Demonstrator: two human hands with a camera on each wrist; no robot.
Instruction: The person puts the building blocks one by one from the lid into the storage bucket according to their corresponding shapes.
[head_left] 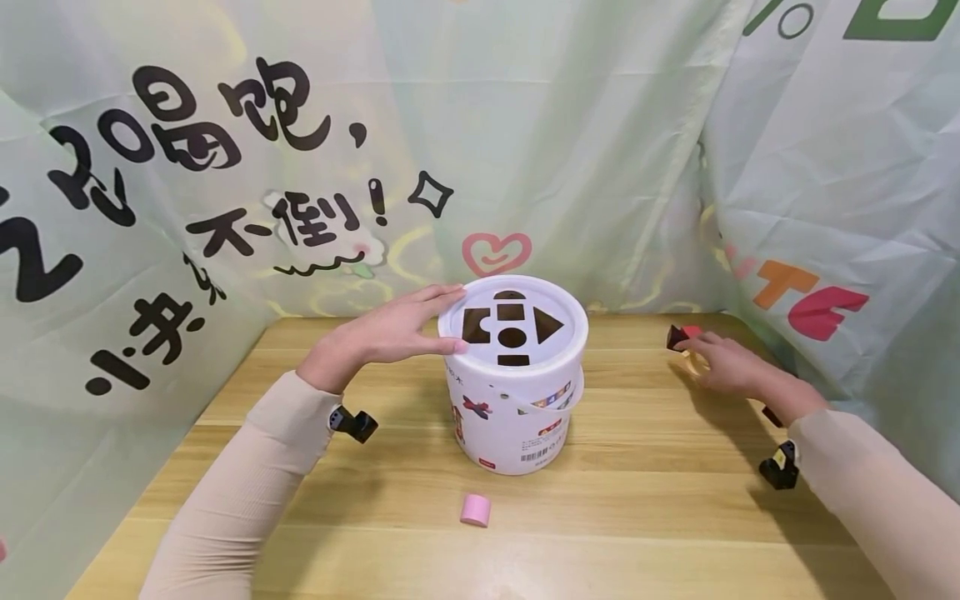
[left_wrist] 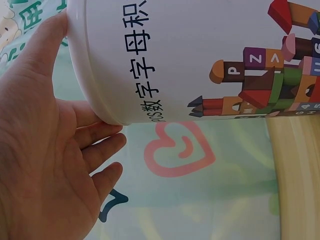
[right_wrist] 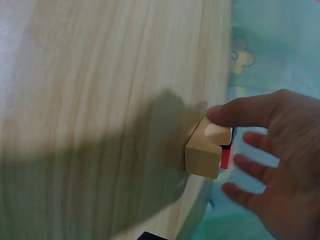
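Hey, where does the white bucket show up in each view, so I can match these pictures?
Head: the white bucket stands near the middle.
Left wrist: it fills the upper right, cut off by the frame.
Right wrist: not in it.
Shared landmark: the wooden table, in all three.

The white round bucket (head_left: 480, 379) bears a multicoloured block print (left_wrist: 265, 75). The small rounded block (head_left: 476, 510) is solid pink, the notched block (right_wrist: 202, 155) plain tan, the block beside it (right_wrist: 226, 158) red. Brown grain streaks the pale wooden desk (head_left: 615, 533); black lettering (head_left: 303, 218) marks the pale green fabric backdrop (head_left: 525, 158).
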